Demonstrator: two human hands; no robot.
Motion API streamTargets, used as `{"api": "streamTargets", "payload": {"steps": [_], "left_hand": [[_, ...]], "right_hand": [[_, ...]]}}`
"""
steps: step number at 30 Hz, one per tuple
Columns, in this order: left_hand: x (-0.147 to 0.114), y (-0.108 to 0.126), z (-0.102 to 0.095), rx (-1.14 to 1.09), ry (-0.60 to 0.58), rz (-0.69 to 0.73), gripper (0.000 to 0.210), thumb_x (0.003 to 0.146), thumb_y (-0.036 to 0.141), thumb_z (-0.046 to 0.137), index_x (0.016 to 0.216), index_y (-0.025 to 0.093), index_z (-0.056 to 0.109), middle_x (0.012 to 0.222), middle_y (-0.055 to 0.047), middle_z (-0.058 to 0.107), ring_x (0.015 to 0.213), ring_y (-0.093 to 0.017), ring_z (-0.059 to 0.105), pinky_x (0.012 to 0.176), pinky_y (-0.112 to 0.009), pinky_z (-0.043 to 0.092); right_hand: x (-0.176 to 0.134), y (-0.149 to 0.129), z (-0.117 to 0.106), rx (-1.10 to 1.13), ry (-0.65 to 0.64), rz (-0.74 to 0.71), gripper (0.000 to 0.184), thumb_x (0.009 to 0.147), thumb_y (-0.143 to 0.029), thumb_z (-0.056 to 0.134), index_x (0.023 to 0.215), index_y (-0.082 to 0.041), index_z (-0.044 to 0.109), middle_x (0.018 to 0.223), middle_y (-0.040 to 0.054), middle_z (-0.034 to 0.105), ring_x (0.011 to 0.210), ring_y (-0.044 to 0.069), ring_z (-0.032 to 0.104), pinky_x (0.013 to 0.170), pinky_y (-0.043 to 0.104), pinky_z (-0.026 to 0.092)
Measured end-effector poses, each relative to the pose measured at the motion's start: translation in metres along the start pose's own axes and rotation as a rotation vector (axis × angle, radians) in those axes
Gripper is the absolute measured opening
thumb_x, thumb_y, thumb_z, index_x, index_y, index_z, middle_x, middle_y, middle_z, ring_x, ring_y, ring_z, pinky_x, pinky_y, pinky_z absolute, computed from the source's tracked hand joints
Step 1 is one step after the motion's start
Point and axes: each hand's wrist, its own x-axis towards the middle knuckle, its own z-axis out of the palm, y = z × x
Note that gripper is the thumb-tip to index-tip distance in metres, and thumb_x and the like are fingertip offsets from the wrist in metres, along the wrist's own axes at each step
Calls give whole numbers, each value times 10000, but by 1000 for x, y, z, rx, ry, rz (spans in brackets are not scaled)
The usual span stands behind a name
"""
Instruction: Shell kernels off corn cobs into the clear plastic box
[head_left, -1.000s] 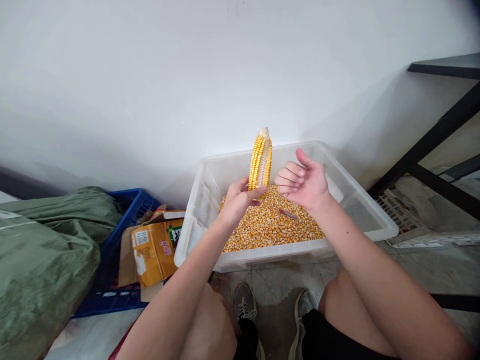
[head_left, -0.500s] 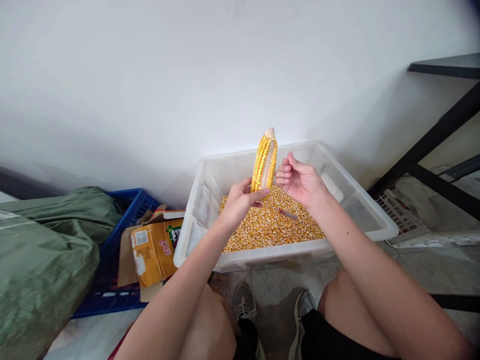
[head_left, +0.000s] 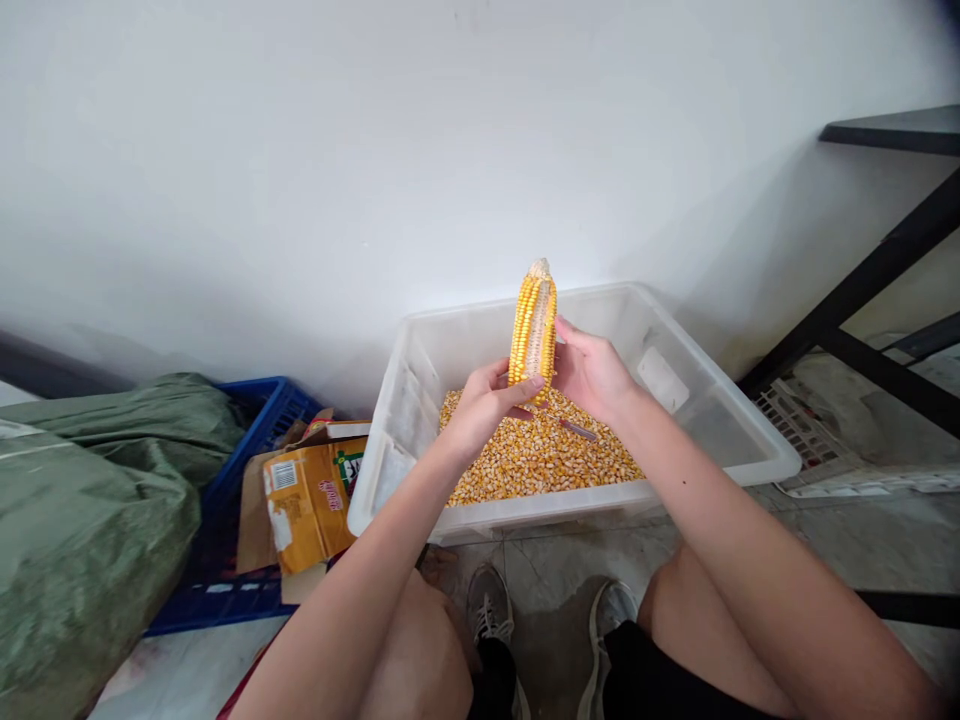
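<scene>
An ear of corn [head_left: 533, 330] stands nearly upright over the bin, its pale tip on top. Down its front runs a bare strip where kernels are gone, with yellow rows on both sides. My left hand [head_left: 491, 400] grips its lower end, thumb across the front. Against the right side rests my right hand [head_left: 596, 375], its thumb at the cob's edge and its fingers partly hidden behind the ear. Below lies a heap of loose kernels [head_left: 540, 460] in a translucent plastic bin [head_left: 757, 465]. A small thin reddish tool [head_left: 578, 430] lies on the kernels.
At left, a green sack [head_left: 97, 530] lies over a blue crate [head_left: 217, 600], and a torn cardboard box [head_left: 307, 505] leans beside the bin. A black metal frame [head_left: 892, 385] and a white basket [head_left: 817, 450] stand at right. The white wall [head_left: 375, 150] rises behind.
My right hand, curled and apart from the corn before, has moved left onto its right side, its fingers passing behind. The ear has shifted very slightly right in my left hand.
</scene>
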Motion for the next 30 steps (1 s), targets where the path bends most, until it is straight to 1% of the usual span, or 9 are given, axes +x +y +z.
{"api": "streamTargets", "payload": {"steps": [3, 6, 8, 10, 13, 16, 22, 27, 30], "left_hand": [[1, -2, 4, -6, -13, -51, 419, 829, 392, 658, 1164, 147, 599, 1119, -137, 685, 820, -209, 696, 682, -323, 563], [1, -5, 9, 51, 122, -55, 461, 860, 512, 600, 1164, 171, 534, 1072, -123, 674, 683, -172, 672, 565, -297, 537], [0, -8, 11, 175, 222, -9, 508, 849, 603, 587, 1121, 183, 500, 1011, -106, 665, 596, -146, 635, 478, -269, 484], [-1, -9, 11, 326, 257, 31, 510, 840, 646, 578, 1048, 189, 485, 909, -80, 658, 529, -130, 599, 434, -257, 432], [0, -10, 10, 480, 228, 36, 488, 871, 673, 505, 959, 195, 463, 754, -41, 628, 449, -123, 555, 417, -263, 390], [3, -11, 10, 547, 203, 0, 491, 882, 689, 463, 902, 199, 440, 690, -28, 603, 404, -128, 533, 397, -269, 362], [5, -12, 8, 574, 137, -36, 496, 875, 696, 464, 871, 201, 437, 701, -40, 614, 364, -135, 531, 360, -273, 327], [5, -13, 4, 600, 100, -28, 502, 835, 682, 552, 867, 185, 491, 736, -65, 643, 368, -131, 525, 375, -275, 315], [6, -13, 1, 613, 96, -9, 499, 843, 680, 541, 837, 182, 506, 703, -54, 623, 364, -128, 516, 391, -278, 316]], "right_hand": [[-1, 8, 6, -36, 7, -59, 337, 812, -496, 668, 1053, -281, 573, 928, 38, 636, 864, 228, 606, 705, 376, 499], [-4, 12, 12, -57, 7, -18, 394, 811, -467, 678, 1133, -297, 529, 915, 32, 637, 798, 221, 607, 635, 374, 493], [-4, 13, 16, -50, 4, 20, 410, 815, -475, 676, 1137, -289, 503, 914, 43, 639, 789, 229, 614, 585, 365, 489], [-2, 16, 18, -38, 31, 18, 386, 827, -509, 660, 1087, -277, 495, 914, 52, 640, 807, 236, 624, 574, 362, 498], [3, 23, 16, -35, 101, -10, 342, 854, -547, 616, 1019, -276, 489, 918, 49, 640, 854, 232, 634, 638, 373, 532], [8, 30, 12, -17, 136, -5, 299, 885, -540, 577, 1002, -278, 493, 943, 38, 646, 899, 220, 634, 709, 379, 548], [8, 32, 7, 68, 129, 70, 249, 900, -487, 587, 955, -257, 508, 933, 37, 660, 899, 210, 635, 746, 381, 550], [7, 30, 8, 76, 177, 123, 228, 915, -474, 569, 935, -254, 514, 921, 36, 667, 861, 209, 634, 751, 388, 546], [6, 31, 9, 63, 205, 154, 228, 916, -479, 564, 930, -257, 512, 924, 33, 669, 837, 213, 634, 722, 393, 544]]}}
